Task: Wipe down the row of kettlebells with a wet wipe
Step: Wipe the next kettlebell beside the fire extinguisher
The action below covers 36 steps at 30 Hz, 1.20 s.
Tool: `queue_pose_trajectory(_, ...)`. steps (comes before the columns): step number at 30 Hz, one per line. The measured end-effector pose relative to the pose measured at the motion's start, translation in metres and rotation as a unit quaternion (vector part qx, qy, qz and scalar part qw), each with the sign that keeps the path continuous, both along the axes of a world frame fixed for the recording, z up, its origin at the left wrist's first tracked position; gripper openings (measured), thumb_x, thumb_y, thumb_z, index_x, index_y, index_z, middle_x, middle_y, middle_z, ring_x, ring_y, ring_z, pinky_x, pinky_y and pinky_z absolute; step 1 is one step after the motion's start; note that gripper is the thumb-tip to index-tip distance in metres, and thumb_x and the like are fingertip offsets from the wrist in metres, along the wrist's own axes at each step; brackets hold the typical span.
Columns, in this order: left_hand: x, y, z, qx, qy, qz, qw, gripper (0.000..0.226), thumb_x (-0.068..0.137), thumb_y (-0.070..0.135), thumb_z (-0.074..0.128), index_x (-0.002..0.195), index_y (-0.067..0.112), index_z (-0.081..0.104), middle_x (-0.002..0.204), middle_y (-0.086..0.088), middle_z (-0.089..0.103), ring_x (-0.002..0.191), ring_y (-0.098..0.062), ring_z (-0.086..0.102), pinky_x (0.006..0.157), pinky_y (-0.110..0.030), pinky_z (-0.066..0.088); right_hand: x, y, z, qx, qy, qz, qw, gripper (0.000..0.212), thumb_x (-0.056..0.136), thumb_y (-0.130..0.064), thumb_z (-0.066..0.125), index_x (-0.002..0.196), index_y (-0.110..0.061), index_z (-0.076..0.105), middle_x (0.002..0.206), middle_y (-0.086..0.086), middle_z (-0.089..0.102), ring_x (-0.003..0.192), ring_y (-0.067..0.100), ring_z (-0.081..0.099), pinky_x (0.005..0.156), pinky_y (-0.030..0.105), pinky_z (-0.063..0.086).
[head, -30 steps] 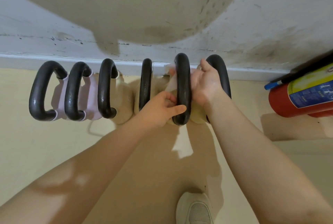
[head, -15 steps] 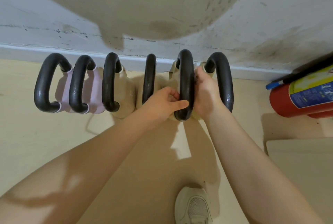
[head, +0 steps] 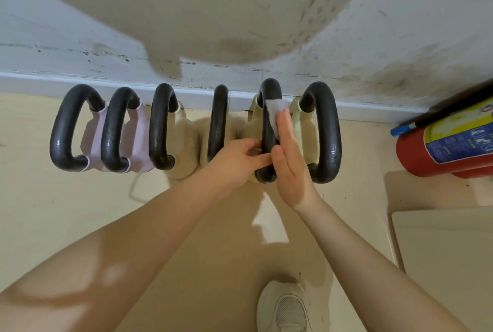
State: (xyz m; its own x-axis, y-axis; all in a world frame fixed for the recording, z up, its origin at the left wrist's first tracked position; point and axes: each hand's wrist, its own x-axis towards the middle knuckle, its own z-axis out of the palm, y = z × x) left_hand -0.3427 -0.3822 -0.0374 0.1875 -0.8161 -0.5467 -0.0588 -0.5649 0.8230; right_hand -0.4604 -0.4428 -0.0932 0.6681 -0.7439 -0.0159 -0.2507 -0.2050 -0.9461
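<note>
Several kettlebells stand in a row against the wall, black handles up: two pink ones (head: 62,129) at the left, beige ones to the right. My left hand (head: 234,163) grips the lower part of the fifth kettlebell's handle (head: 269,90) from the left. My right hand (head: 290,169) lies flat, fingers straight, pressing a white wet wipe (head: 274,110) against the right side of that same handle. The wipe shows above my fingertips, near the top of the handle. The sixth kettlebell (head: 330,129) stands just right of my right hand.
A red fire extinguisher (head: 440,145) lies on the floor at the right by the wall. A pale board (head: 440,251) covers the floor at the lower right. My white shoe (head: 285,307) is below the hands. The white skirting board (head: 106,83) runs behind the row.
My right hand has gone from curled around the fifth handle to flat against its right side, and the wipe now shows near the top. My left hand stays on the handle.
</note>
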Motion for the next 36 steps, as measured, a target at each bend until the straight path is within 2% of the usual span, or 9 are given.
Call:
queue_pose_trajectory(5, -0.005, 0.002, -0.002, 0.009, 0.07, 0.052, 0.996, 0.029, 0.091, 0.02, 0.055, 0.12, 0.021, 0.06, 0.114, 0.003, 0.067, 0.095, -0.002, 0.059, 0.07, -0.007, 0.04, -0.003, -0.041, 0.012, -0.065, 0.061, 0.047, 0.995, 0.074, 0.092, -0.06, 0.02, 0.146, -0.01, 0.024, 0.157, 0.008, 0.015, 0.145, 0.014, 0.012, 0.119, 0.035, 0.015)
queue_pose_trajectory(10, -0.001, 0.011, -0.002, 0.062, 0.236, 0.141, 0.96, 0.043, 0.092, 0.008, 0.036, 0.131, 0.021, 0.051, 0.127, 0.003, 0.06, 0.115, -0.009, 0.053, 0.094, -0.025, 0.034, -0.012, -0.017, 0.017, -0.177, 0.1, 0.116, 0.972, 0.059, 0.096, -0.041, 0.03, 0.139, -0.001, 0.036, 0.151, 0.004, 0.023, 0.144, 0.016, 0.012, 0.119, 0.027, 0.011)
queue_pose_trajectory(15, 0.005, 0.015, -0.004, 0.064, 0.326, 0.204, 0.921, 0.038, 0.096, 0.032, 0.031, 0.121, 0.019, 0.055, 0.112, -0.001, 0.066, 0.108, -0.015, 0.058, 0.104, -0.042, 0.034, 0.002, -0.041, 0.033, -0.296, 0.127, 0.15, 0.935, 0.046, 0.095, -0.038, 0.036, 0.099, -0.01, 0.072, 0.125, 0.008, 0.062, 0.135, 0.023, 0.034, 0.112, 0.045, 0.029)
queue_pose_trajectory(18, 0.008, 0.012, -0.005, 0.057, 0.356, 0.254, 0.898, 0.052, 0.096, 0.046, 0.028, 0.133, 0.014, 0.046, 0.119, -0.006, 0.063, 0.108, -0.019, 0.059, 0.103, -0.043, 0.036, 0.016, -0.039, 0.037, -0.324, 0.127, 0.147, 0.926, 0.046, 0.095, -0.035, 0.038, 0.078, -0.012, 0.074, 0.094, 0.004, 0.071, 0.117, 0.018, 0.048, 0.11, 0.032, 0.028)
queue_pose_trajectory(21, 0.015, 0.008, -0.002, 0.052, 0.374, 0.282, 0.882, 0.069, 0.093, 0.058, 0.023, 0.142, 0.011, 0.036, 0.142, -0.011, 0.046, 0.127, -0.023, 0.047, 0.11, -0.043, 0.031, 0.007, -0.022, 0.035, -0.427, 0.132, 0.246, 0.86, 0.047, 0.095, -0.033, 0.042, 0.064, -0.013, 0.07, 0.066, -0.002, 0.065, 0.087, 0.021, 0.054, 0.101, 0.035, 0.034)
queue_pose_trajectory(24, 0.014, 0.006, 0.001, 0.031, 0.36, 0.292, 0.886, 0.071, 0.091, 0.061, 0.02, 0.144, 0.016, 0.03, 0.149, -0.012, 0.035, 0.139, -0.023, 0.032, 0.117, -0.043, 0.019, 0.006, -0.03, 0.038, -0.393, 0.105, 0.263, 0.875, 0.043, 0.094, -0.023, 0.046, 0.058, -0.011, 0.065, 0.061, -0.002, 0.062, 0.081, 0.02, 0.056, 0.096, 0.037, 0.038)
queue_pose_trajectory(28, 0.01, 0.008, -0.005, 0.023, 0.346, 0.276, 0.896, 0.069, 0.092, 0.061, 0.017, 0.144, 0.018, 0.033, 0.142, -0.009, 0.046, 0.134, -0.021, 0.038, 0.117, -0.044, 0.019, 0.014, -0.027, 0.027, -0.396, 0.114, 0.166, 0.896, 0.038, 0.094, -0.022, 0.044, 0.078, -0.008, 0.075, 0.086, 0.001, 0.074, 0.113, 0.028, 0.056, 0.112, 0.031, 0.022)
queue_pose_trajectory(32, 0.008, 0.016, -0.011, 0.051, 0.261, 0.221, 0.938, 0.044, 0.095, 0.039, 0.04, 0.131, 0.016, 0.05, 0.119, -0.004, 0.063, 0.11, -0.017, 0.059, 0.101, -0.038, 0.041, 0.001, -0.026, 0.018, -0.412, 0.166, 0.173, 0.879, 0.037, 0.096, -0.028, 0.041, 0.113, -0.007, 0.065, 0.128, 0.01, 0.06, 0.135, 0.029, 0.036, 0.118, 0.035, 0.016)
queue_pose_trajectory(36, 0.002, 0.023, -0.015, 0.043, 0.149, 0.12, 0.981, 0.036, 0.092, 0.021, 0.052, 0.128, 0.019, 0.053, 0.12, 0.002, 0.064, 0.112, -0.01, 0.058, 0.092, -0.027, 0.044, 0.015, -0.032, 0.039, -0.099, 0.101, 0.042, 0.989, 0.044, 0.098, -0.02, 0.042, 0.138, -0.002, 0.038, 0.152, 0.006, 0.032, 0.141, 0.009, 0.021, 0.117, 0.022, 0.013)
